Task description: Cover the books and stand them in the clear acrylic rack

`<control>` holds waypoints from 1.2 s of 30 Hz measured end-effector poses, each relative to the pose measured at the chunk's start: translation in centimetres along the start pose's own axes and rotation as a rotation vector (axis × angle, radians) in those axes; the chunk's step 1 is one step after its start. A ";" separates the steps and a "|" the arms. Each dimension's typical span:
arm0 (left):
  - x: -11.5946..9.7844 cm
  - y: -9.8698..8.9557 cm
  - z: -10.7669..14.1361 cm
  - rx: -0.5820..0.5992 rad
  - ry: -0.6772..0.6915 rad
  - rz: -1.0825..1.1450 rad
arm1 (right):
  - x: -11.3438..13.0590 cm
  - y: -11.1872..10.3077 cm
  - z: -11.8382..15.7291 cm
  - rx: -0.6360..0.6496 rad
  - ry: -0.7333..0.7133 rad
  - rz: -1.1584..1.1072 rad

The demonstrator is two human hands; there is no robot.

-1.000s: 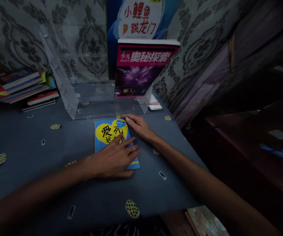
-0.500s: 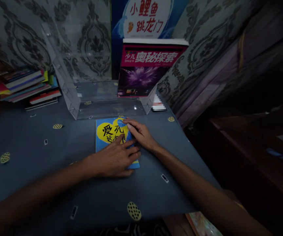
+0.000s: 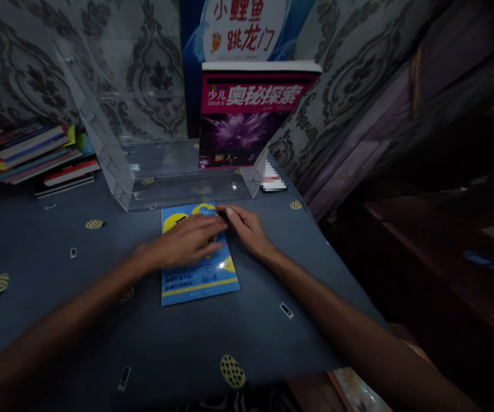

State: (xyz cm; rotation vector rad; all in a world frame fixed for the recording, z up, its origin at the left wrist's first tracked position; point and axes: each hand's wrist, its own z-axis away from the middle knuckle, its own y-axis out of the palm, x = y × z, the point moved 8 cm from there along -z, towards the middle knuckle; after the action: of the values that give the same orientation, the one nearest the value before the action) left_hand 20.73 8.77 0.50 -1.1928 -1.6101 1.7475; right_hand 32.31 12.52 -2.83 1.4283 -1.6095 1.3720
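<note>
A blue and yellow book point(image 3: 199, 280) lies flat on the patterned grey-blue tablecloth, cover up, in front of a clear acrylic rack. Over its upper half stretches my left hand point(image 3: 189, 237), fingers extended and slightly blurred, hiding part of the title; whether it touches the cover I cannot tell. My right hand point(image 3: 247, 229) rests at the book's upper right edge, fingers stretched toward the corner and thumb raised apart from them.
The acrylic rack point(image 3: 174, 189) holds a magenta and purple book point(image 3: 242, 134) upright, with a blue book point(image 3: 191, 34) behind it. A stack of books point(image 3: 45, 151) sits at the left. Past the right table edge is a dark wooden surface point(image 3: 444, 257).
My left hand has moved up across the cover from its lower right part, uncovering the bottom of the book. My right hand stays at the upper right edge. The camera view shifted slightly.
</note>
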 end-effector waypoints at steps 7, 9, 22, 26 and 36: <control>5.3 0.7 -2.5 -0.075 -0.104 -0.075 | 0.8 0.0 1.1 -0.005 -0.015 0.065; 5.3 0.9 -2.5 -0.097 -0.098 -0.087 | 1.2 0.1 1.5 0.013 -0.027 0.094; 2.8 1.5 -0.4 -0.095 -0.064 -0.050 | 1.5 0.1 3.1 0.016 -0.016 0.080; 1.8 1.6 0.3 -0.104 -0.033 -0.056 | 2.0 0.0 4.0 0.015 0.010 0.070; -0.6 2.0 1.5 -0.098 0.040 -0.035 | 2.8 -0.2 6.4 0.001 0.045 0.010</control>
State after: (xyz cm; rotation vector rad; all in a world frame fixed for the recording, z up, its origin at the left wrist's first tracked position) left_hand 20.15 7.09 -1.36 -1.2289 -1.7002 1.6297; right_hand 33.12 5.57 -2.19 1.3823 -1.5895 1.4005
